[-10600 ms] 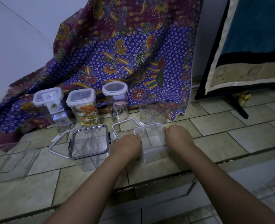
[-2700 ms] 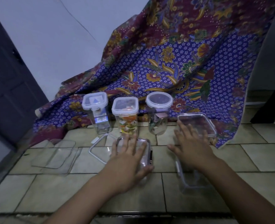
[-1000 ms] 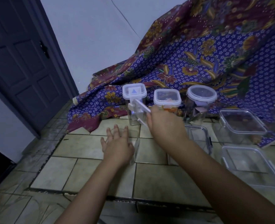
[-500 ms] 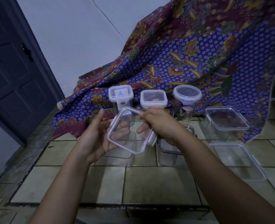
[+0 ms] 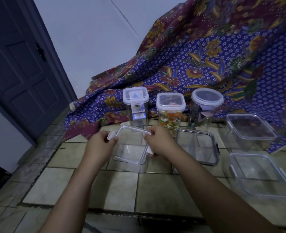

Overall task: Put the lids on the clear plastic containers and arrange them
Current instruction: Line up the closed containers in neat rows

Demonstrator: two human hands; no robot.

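Since half a second ago, the clear lid (image 5: 132, 147) has come down from mid-air, where both hands held it tilted, and now sits on the open clear container (image 5: 139, 166) on the tiled floor (image 5: 122, 190), its far edge a little raised. My left hand (image 5: 102, 145) has its grip pinched on the white clip flap at the lid's left edge; my right hand (image 5: 159, 143) has its grip curled round the lid's right edge. Behind this container stand three tall jars, all lidded: a square jar (image 5: 135, 105), a jar of colourful scraps (image 5: 170, 111) and a round jar (image 5: 206, 106). To the container's right sits a dark-rimmed box (image 5: 197, 147), and further right two low clear boxes, one at the back (image 5: 249, 126) and one in front (image 5: 259, 175), each with a lid on it. I judge the task nearly done: this looks like the last lid to seat and clip, with final arranging left. I cannot tell whether the low boxes' clips are latched. No writing can be read; the square jar shows a blue triangle through its lid and a small label too blurred to make out. A floral cloth (image 5: 206, 56) hangs behind everything.
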